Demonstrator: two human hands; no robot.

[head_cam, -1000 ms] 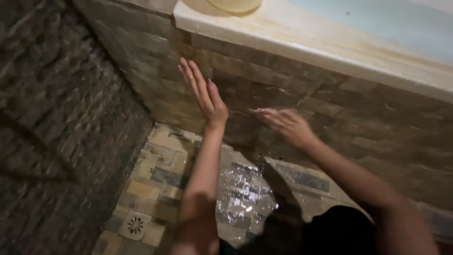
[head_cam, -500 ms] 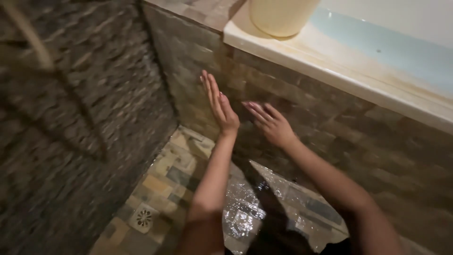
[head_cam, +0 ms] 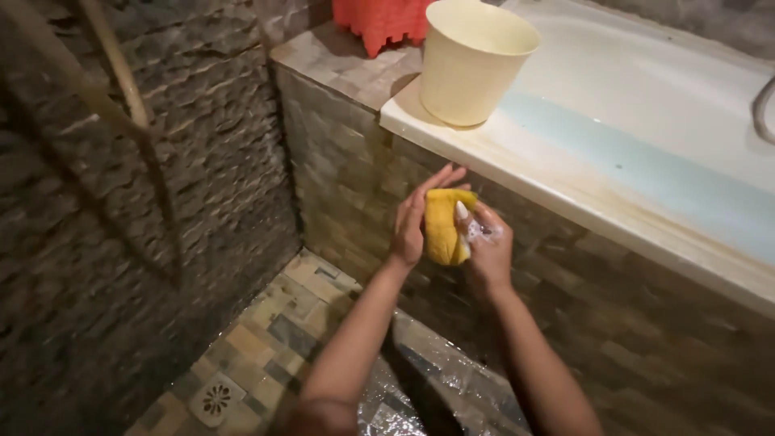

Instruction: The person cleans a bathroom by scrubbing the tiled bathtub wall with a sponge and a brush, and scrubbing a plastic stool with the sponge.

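Note:
A yellow sponge (head_cam: 441,226) is pressed between my two hands in front of the tiled side of the bathtub. My left hand (head_cam: 413,220) lies flat against its left side with the fingers pointing up. My right hand (head_cam: 487,245) grips the sponge's right side, with some white foam on the fingers. Both forearms reach up from the bottom of the view.
A cream bucket (head_cam: 472,60) stands on the white tub rim (head_cam: 517,153), with a red plastic basket (head_cam: 379,23) behind it. Rough stone wall (head_cam: 161,202) on the left carries a metal pipe (head_cam: 113,64). The wet tile floor has a drain (head_cam: 214,399).
The view has swung up toward the tub rim. Both hands left the tiled tub side, where they lay flat, and now hold a yellow sponge between them.

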